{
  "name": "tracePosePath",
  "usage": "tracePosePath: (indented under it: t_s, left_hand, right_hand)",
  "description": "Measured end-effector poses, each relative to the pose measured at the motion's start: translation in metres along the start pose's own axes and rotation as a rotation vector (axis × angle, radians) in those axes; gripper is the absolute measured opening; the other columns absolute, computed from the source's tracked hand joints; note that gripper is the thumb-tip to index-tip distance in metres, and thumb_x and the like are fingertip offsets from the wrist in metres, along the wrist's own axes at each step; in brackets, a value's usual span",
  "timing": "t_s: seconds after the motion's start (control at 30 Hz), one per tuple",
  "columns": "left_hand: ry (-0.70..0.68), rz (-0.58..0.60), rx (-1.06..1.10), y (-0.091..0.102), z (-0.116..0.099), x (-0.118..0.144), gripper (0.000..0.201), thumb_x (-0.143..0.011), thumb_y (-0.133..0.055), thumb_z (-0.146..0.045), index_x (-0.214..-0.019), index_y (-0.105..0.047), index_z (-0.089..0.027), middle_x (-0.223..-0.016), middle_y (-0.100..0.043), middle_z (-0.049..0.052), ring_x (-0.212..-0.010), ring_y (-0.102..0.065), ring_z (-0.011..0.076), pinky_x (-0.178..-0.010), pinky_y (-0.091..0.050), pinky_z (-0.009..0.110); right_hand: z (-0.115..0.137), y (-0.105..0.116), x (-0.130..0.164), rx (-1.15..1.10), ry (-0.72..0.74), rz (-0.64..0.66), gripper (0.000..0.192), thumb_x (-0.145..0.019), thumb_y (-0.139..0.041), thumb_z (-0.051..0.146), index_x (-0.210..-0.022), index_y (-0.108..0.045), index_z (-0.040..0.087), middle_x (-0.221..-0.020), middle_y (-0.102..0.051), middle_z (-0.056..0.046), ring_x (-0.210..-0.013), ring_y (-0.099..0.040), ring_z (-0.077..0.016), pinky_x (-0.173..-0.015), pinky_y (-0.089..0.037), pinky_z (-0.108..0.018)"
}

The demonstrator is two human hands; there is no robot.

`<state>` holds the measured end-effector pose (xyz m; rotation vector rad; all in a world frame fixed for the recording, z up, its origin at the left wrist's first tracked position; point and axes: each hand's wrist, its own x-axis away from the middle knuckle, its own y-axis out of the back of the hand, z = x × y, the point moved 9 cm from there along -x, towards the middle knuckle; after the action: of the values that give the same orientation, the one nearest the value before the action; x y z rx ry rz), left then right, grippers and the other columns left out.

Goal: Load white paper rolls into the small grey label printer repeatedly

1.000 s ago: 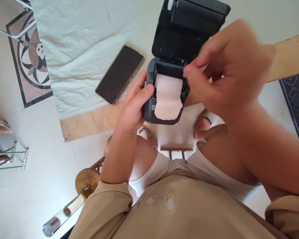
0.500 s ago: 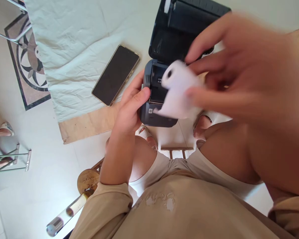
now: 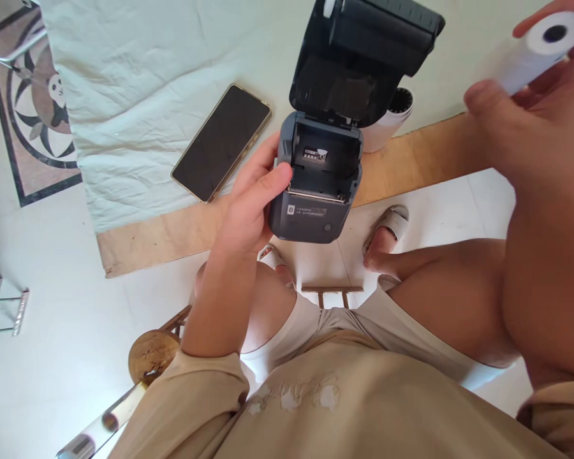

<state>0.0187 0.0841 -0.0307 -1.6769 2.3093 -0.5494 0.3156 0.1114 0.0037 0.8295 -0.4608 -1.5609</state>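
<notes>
My left hand is closed around the left side of a dark grey portable label printer, held near the table's front edge. The printer's black lid is swung up, and its paper bay holds no roll; a small label with printed characters shows inside. Off to the upper right, my right hand grips a white paper roll with a dark hollow core, its end facing me. The roll is well apart from the printer.
A smartphone lies dark-screened on the pale cloth, left of the printer. Behind the lid another white roll stands at the wooden table edge. A round wooden stool is at lower left on the tiled floor.
My right hand has carried the paper roll away from the printer, up and to the right. The bay is now uncovered. My left hand still holds the printer in nearly the same place.
</notes>
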Motion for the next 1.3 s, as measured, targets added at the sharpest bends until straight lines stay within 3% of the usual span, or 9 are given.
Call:
tracePosePath:
  t_s: [0.07, 0.2, 0.37, 0.47, 0.63, 0.77, 0.9, 1.07, 1.3]
  left_hand:
    - [0.001, -0.019, -0.030, 0.001, 0.000, 0.001, 0.037, -0.092, -0.068, -0.047, -0.120, -0.072, -0.023, -0.122, -0.073, 0.005, -0.145, -0.055, 0.0313, -0.110, -0.058, 0.040]
    - [-0.002, -0.032, -0.051, 0.003, -0.001, 0.001, 0.040, -0.091, -0.068, -0.047, -0.123, -0.071, -0.023, -0.121, -0.074, 0.006, -0.145, -0.056, 0.0300, -0.113, -0.056, 0.039]
    - [-0.002, 0.008, -0.041, 0.000, -0.002, 0.001, 0.039, -0.094, -0.065, -0.045, -0.126, -0.070, -0.023, -0.119, -0.074, 0.005, -0.142, -0.059, 0.0274, -0.106, -0.058, 0.034]
    - [0.001, 0.005, -0.056, 0.000, -0.003, 0.001, 0.040, -0.094, -0.064, -0.046, -0.126, -0.069, -0.023, -0.117, -0.073, 0.005, -0.128, -0.067, 0.0257, -0.092, -0.061, 0.030]
    - [0.032, 0.008, -0.089, -0.001, -0.002, 0.001, 0.042, -0.091, -0.067, -0.046, -0.127, -0.069, -0.024, -0.120, -0.073, 0.006, -0.117, -0.072, 0.0254, -0.089, -0.061, 0.031]
    - [0.026, -0.020, -0.115, 0.003, -0.002, 0.000, 0.043, -0.088, -0.070, -0.050, -0.124, -0.070, -0.025, -0.124, -0.074, 0.006, -0.133, -0.065, 0.0287, -0.103, -0.059, 0.035]
    - [0.023, -0.047, -0.119, 0.006, -0.003, -0.001, 0.045, -0.085, -0.073, -0.054, -0.121, -0.070, -0.026, -0.128, -0.073, 0.007, -0.145, -0.055, 0.0318, -0.113, -0.055, 0.040]
    - [0.020, -0.019, -0.068, 0.005, -0.001, -0.001, 0.044, -0.088, -0.072, -0.052, -0.122, -0.070, -0.024, -0.125, -0.075, 0.006, -0.149, -0.052, 0.0326, -0.114, -0.056, 0.042]
    - [-0.047, 0.043, -0.067, 0.007, 0.001, -0.006, 0.044, -0.088, -0.071, -0.051, -0.123, -0.071, -0.025, -0.118, -0.078, 0.003, -0.147, -0.054, 0.0309, -0.117, -0.055, 0.043]
  right_hand:
    - [0.010, 0.012, 0.003, 0.106, -0.039, -0.182, 0.051, -0.079, -0.075, 0.035, -0.129, -0.064, 0.028, -0.122, -0.065, -0.008, -0.106, -0.063, -0.0267, -0.089, -0.051, -0.043]
    - [0.014, -0.003, 0.004, 0.223, -0.186, -0.043, 0.053, -0.086, -0.068, 0.039, -0.137, -0.060, 0.028, -0.126, -0.066, -0.009, -0.115, -0.063, -0.0305, -0.108, -0.046, -0.052]
    - [0.067, 0.003, 0.016, 0.101, 0.191, -0.231, 0.044, -0.090, -0.061, 0.028, -0.134, -0.060, 0.027, -0.132, -0.063, -0.010, -0.122, -0.064, -0.0299, -0.104, -0.051, -0.047]
    - [0.089, -0.027, 0.022, 0.011, 0.270, -0.118, 0.046, -0.087, -0.061, 0.023, -0.133, -0.057, 0.027, -0.131, -0.060, -0.011, -0.124, -0.062, -0.0286, -0.093, -0.056, -0.043]
    - [0.083, -0.074, 0.014, 0.083, 0.060, 0.072, 0.042, -0.089, -0.057, 0.020, -0.131, -0.056, 0.026, -0.132, -0.053, -0.014, -0.119, -0.056, -0.0254, -0.097, -0.054, -0.042]
    - [0.079, -0.073, 0.014, 0.070, 0.024, 0.064, 0.042, -0.089, -0.057, 0.022, -0.130, -0.058, 0.029, -0.118, -0.060, -0.009, -0.104, -0.058, -0.0212, -0.091, -0.054, -0.038]
    - [0.060, -0.060, 0.019, -0.278, -0.084, -0.002, 0.059, -0.085, -0.060, 0.022, -0.140, -0.042, 0.034, -0.119, -0.062, -0.004, -0.082, -0.058, -0.0131, -0.070, -0.053, -0.030]
    - [0.035, -0.084, 0.027, -0.873, -0.487, 0.184, 0.034, -0.085, -0.058, 0.040, -0.114, -0.053, 0.024, -0.106, -0.060, -0.008, -0.073, -0.056, -0.0126, -0.056, -0.049, -0.030]
    - [0.059, -0.072, 0.029, -1.053, -0.548, 0.054, 0.030, -0.076, -0.073, 0.021, -0.104, -0.064, 0.029, -0.093, -0.056, -0.001, -0.081, -0.057, -0.0109, -0.059, -0.055, -0.023]
